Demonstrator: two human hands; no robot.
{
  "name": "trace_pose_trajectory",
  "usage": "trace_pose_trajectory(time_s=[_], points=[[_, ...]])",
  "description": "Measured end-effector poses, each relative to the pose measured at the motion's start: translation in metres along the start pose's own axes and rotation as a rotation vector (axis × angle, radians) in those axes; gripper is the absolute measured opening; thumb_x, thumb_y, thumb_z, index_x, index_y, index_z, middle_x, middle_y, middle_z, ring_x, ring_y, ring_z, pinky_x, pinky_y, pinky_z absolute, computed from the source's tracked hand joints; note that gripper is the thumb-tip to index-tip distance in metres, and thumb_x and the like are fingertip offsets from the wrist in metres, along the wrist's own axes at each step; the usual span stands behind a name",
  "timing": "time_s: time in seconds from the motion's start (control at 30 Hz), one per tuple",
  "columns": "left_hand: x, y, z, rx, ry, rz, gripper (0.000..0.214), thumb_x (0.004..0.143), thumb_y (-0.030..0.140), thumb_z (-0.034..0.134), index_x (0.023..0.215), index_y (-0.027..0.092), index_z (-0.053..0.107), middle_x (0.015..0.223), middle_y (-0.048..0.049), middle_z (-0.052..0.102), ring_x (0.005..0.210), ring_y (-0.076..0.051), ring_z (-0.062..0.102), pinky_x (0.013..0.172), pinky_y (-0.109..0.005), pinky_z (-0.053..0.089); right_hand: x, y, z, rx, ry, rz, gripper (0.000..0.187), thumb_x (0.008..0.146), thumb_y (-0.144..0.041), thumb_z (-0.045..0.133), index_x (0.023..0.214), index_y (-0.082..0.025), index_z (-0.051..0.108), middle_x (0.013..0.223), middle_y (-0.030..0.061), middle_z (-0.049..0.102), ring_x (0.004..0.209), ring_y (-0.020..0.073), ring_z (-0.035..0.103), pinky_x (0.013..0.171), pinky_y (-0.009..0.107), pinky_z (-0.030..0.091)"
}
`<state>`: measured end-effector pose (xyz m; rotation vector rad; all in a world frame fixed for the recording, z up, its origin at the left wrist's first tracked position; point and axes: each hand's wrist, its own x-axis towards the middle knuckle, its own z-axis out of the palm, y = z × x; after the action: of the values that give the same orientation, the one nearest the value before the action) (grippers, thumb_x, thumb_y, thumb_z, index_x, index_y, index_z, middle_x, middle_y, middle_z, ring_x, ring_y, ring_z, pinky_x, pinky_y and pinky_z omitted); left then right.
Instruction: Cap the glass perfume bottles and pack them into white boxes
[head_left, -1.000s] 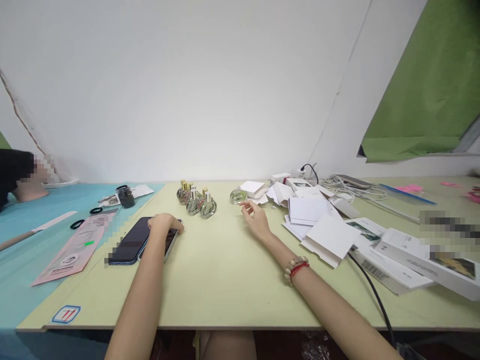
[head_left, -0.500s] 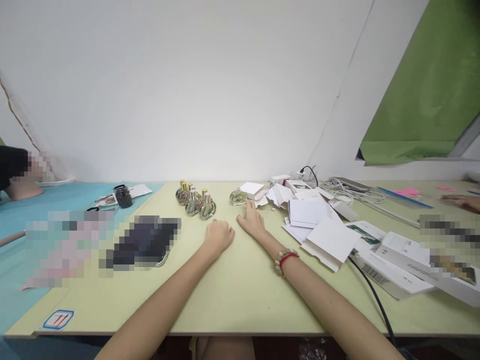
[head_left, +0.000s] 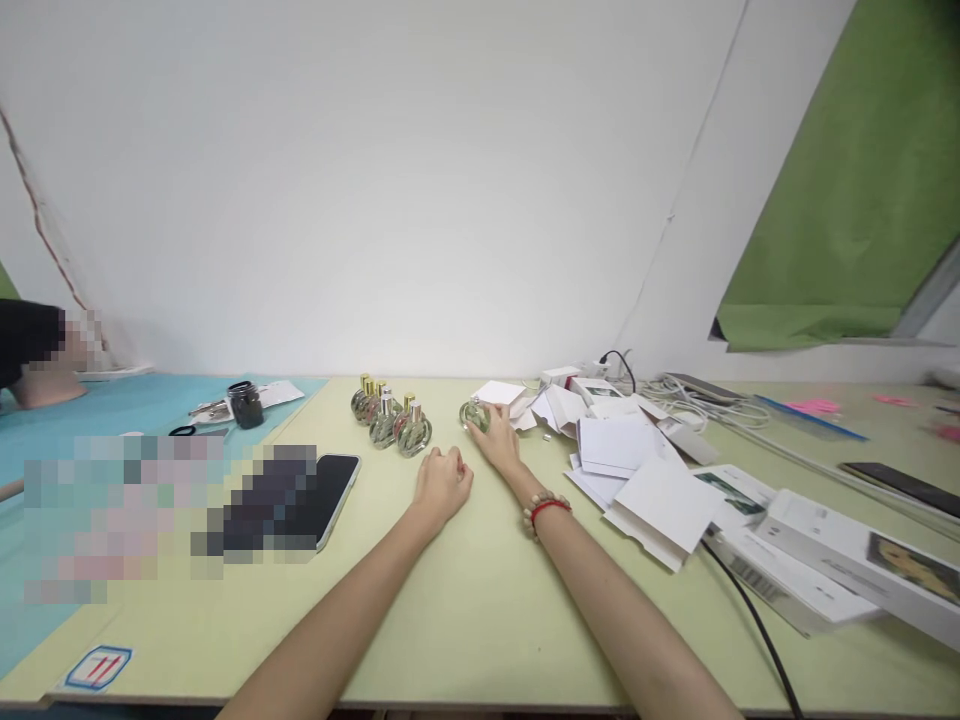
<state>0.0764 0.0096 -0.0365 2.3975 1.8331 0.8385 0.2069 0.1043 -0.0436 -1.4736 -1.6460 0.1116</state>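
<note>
My right hand (head_left: 499, 437), with a beaded bracelet (head_left: 546, 508) at its wrist, has its fingers closed around a round glass perfume bottle (head_left: 469, 411). That bottle shows no tall cap and stands on the yellow table. Just to its lower left, my left hand (head_left: 444, 482) rests on the tabletop with curled fingers; whatever they may hold is hidden. Further left stands a cluster of similar perfume bottles (head_left: 413, 436) with gold and silver caps. A small shiny piece (head_left: 547, 436) lies right of my right hand.
Opened white cartons (head_left: 664, 500) heap up on the right, with printed boxes (head_left: 862, 550), a black cable (head_left: 754, 615) and white cords (head_left: 701, 408) around them. A phone (head_left: 326, 500) lies on the left. On the blue surface stands a dark jar (head_left: 245, 404).
My right hand has moved forward and closed on the loose perfume bottle. My left hand stays curled in nearly the same place. The camera view has tilted slightly.
</note>
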Motion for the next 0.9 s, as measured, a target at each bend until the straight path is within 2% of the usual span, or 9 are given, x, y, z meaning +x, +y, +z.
trace_pose_trajectory(time_s=[0.13, 0.27, 0.33, 0.4, 0.53, 0.6, 0.67, 0.77, 0.9], points=[[0.001, -0.004, 0.001, -0.124, 0.122, -0.014, 0.03, 0.08, 0.026, 0.039, 0.109, 0.017, 0.041, 0.092, -0.0078, 0.055, 0.093, -0.02, 0.051, 0.077, -0.031, 0.04, -0.009, -0.001, -0.008, 0.138, -0.086, 0.013, 0.037, 0.073, -0.033, 0.051, 0.105, -0.016, 0.054, 0.096, 0.0073, 0.058, 0.087, 0.0166, 0.054, 0.076, 0.029, 0.043], [0.0, -0.007, 0.003, -0.263, 0.245, -0.028, 0.055, 0.076, 0.032, 0.048, 0.123, 0.013, 0.026, 0.121, -0.0142, 0.039, 0.113, -0.022, 0.041, 0.087, -0.032, 0.037, -0.026, -0.005, -0.019, 0.22, -0.18, -0.033, 0.029, 0.067, -0.024, 0.051, 0.093, -0.017, 0.061, 0.083, 0.0032, 0.062, 0.064, 0.0117, 0.054, 0.06, 0.023, 0.044], [0.0, -0.008, 0.003, -0.27, 0.195, -0.035, 0.052, 0.076, 0.037, 0.049, 0.119, 0.014, 0.032, 0.118, -0.0139, 0.043, 0.112, -0.023, 0.042, 0.086, -0.033, 0.037, -0.034, -0.006, -0.027, 0.244, -0.261, -0.05, 0.028, 0.066, -0.021, 0.047, 0.089, -0.017, 0.062, 0.079, 0.0016, 0.063, 0.053, 0.0093, 0.051, 0.053, 0.021, 0.042], [0.0, -0.008, 0.0, -0.249, 0.102, -0.039, 0.038, 0.078, 0.042, 0.046, 0.106, 0.017, 0.042, 0.106, -0.0105, 0.052, 0.102, -0.022, 0.049, 0.08, -0.032, 0.039, -0.038, -0.005, -0.035, 0.209, -0.275, -0.027, 0.031, 0.067, -0.019, 0.041, 0.088, -0.017, 0.063, 0.076, 0.0007, 0.062, 0.05, 0.0087, 0.049, 0.052, 0.021, 0.042], [-0.003, -0.005, -0.005, -0.182, 0.019, -0.03, 0.031, 0.08, 0.049, 0.041, 0.091, 0.02, 0.046, 0.088, -0.0062, 0.058, 0.081, -0.02, 0.055, 0.063, -0.027, 0.037, -0.033, 0.008, -0.055, 0.011, -0.037, 0.091, 0.035, 0.074, -0.019, 0.032, 0.095, -0.019, 0.06, 0.092, 0.0048, 0.059, 0.077, 0.0155, 0.054, 0.073, 0.029, 0.042], [-0.005, -0.003, -0.007, -0.189, 0.013, -0.005, 0.03, 0.08, 0.049, 0.041, 0.089, 0.02, 0.045, 0.085, -0.0048, 0.058, 0.076, -0.018, 0.055, 0.06, -0.025, 0.035, -0.029, 0.019, -0.062, -0.112, 0.083, 0.138, 0.035, 0.073, -0.019, 0.036, 0.102, -0.016, 0.057, 0.106, 0.0089, 0.053, 0.096, 0.0211, 0.048, 0.084, 0.034, 0.037], [-0.006, -0.001, -0.009, -0.233, -0.006, 0.025, 0.029, 0.08, 0.049, 0.041, 0.089, 0.021, 0.044, 0.084, -0.0033, 0.059, 0.073, -0.017, 0.054, 0.059, -0.024, 0.035, -0.026, 0.03, -0.065, -0.21, 0.132, 0.163, 0.04, 0.07, -0.016, 0.042, 0.108, -0.012, 0.053, 0.111, 0.0133, 0.049, 0.106, 0.0247, 0.042, 0.09, 0.036, 0.033], [-0.008, -0.001, -0.01, -0.319, -0.046, 0.066, 0.031, 0.079, 0.051, 0.041, 0.088, 0.022, 0.044, 0.081, -0.001, 0.058, 0.069, -0.015, 0.053, 0.058, -0.023, 0.035, -0.025, 0.042, -0.064, -0.286, 0.093, 0.157, 0.043, 0.068, -0.011, 0.045, 0.111, -0.008, 0.052, 0.108, 0.0165, 0.051, 0.107, 0.0247, 0.043, 0.09, 0.033, 0.033], [-0.007, -0.004, -0.01, -0.414, -0.098, 0.095, 0.036, 0.076, 0.056, 0.043, 0.084, 0.021, 0.047, 0.075, 0.0008, 0.056, 0.065, -0.014, 0.049, 0.057, -0.023, 0.034, -0.023, 0.052, -0.063, -0.35, 0.015, 0.127, 0.03, 0.074, -0.011, 0.042, 0.097, -0.012, 0.061, 0.094, 0.0138, 0.059, 0.092, 0.0217, 0.053, 0.079, 0.03, 0.038]])
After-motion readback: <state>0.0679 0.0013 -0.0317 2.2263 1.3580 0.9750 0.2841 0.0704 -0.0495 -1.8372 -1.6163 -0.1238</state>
